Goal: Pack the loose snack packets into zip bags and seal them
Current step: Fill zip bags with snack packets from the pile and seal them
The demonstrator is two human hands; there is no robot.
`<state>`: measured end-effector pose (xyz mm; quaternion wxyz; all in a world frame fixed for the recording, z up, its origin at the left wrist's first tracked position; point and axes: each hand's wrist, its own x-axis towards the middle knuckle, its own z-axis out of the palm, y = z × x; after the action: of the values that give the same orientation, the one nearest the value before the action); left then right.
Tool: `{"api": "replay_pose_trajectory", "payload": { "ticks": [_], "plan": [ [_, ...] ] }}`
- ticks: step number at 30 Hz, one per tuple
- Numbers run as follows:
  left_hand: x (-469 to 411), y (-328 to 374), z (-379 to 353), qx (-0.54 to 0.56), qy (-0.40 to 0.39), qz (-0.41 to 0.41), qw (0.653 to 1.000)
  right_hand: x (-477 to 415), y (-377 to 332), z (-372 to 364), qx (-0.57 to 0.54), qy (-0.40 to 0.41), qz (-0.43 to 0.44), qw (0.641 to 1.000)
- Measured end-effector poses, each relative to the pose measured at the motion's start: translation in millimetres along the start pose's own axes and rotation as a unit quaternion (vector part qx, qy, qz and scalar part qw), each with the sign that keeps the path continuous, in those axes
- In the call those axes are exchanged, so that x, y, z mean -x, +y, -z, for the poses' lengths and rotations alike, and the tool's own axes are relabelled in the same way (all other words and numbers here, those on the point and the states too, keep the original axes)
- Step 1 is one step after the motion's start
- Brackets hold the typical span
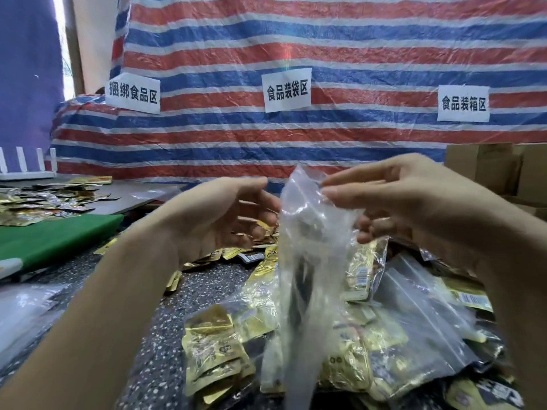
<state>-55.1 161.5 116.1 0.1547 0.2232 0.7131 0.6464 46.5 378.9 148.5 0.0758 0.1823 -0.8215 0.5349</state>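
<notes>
Nearest, under the hanging lower end of the zip bag (307, 247), lie filled zip bags (213, 350) stuffed with gold packets, heaped on a speckled surface (207, 279) and spreading out to the zip bag's right. The zip bag itself is clear, limp and crumpled, held upright in the air, and its lower half is smeared by blur (so whether anything sits inside cannot be told). The right hand (393, 196) pinches its top edge between thumb and forefinger, the other fingers (367, 229) loosely curled behind its right side. The left hand (219, 214) is just left of the zip bag at its upper part, palm turned toward it, fingers relaxed and spread, holding nothing; whether the fingertips touch the plastic is unclear. Behind and below the zip bag, loose snack packets (231, 253) are scattered. Left of it is a green board (53, 241), and farther left a second heap of packets (38, 199). Far right are cardboard boxes (497, 170). Behind everything hangs a striped tarp (296, 54) with paper signs (286, 90).
</notes>
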Motion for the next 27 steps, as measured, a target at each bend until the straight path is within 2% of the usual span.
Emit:
{"api": "replay_pose_trajectory", "payload": {
  "ticks": [2,4,6,7,9,12,15,19,20,22,25,27],
  "plan": [
    [-5,-7,18,-0.013,0.048,0.002,0.999,0,-3,-3,-0.044,0.015,0.023,0.999],
    [-15,-25,39,-0.111,0.169,0.020,0.979,-1,-4,-5,-0.066,0.023,0.024,0.997],
    [-29,-57,63,-0.265,0.296,0.056,0.916,-1,-4,-6,-0.061,0.024,0.019,0.998],
    [-35,-76,76,-0.331,0.334,0.083,0.878,-1,-4,-6,-0.056,0.025,0.017,0.998],
    [-40,-114,97,-0.407,0.344,0.169,0.829,-2,-3,-4,-0.046,0.024,0.009,0.999],
    [-42,-166,115,-0.442,0.305,0.257,0.804,-3,-2,-3,-0.033,0.017,-0.004,0.999],
    [-40,-190,118,-0.441,0.351,0.242,0.790,-4,-2,-4,-0.035,0.007,-0.008,0.999],
    [-43,-187,116,-0.525,0.348,0.283,0.724,-3,-2,-8,-0.044,0.004,-0.020,0.999],
    [-46,-182,114,-0.527,0.337,0.302,0.719,-3,-2,-8,-0.047,0.005,-0.023,0.999],
    [-52,-166,109,-0.502,0.342,0.306,0.733,-2,-3,-9,-0.050,0.003,-0.028,0.998],
    [-53,-130,109,-0.446,0.377,0.241,0.775,-1,-4,-10,-0.050,-0.006,-0.034,0.998],
    [-47,-101,107,-0.392,0.368,0.211,0.816,-1,-4,-10,-0.049,-0.015,-0.034,0.998]
  ]
}}
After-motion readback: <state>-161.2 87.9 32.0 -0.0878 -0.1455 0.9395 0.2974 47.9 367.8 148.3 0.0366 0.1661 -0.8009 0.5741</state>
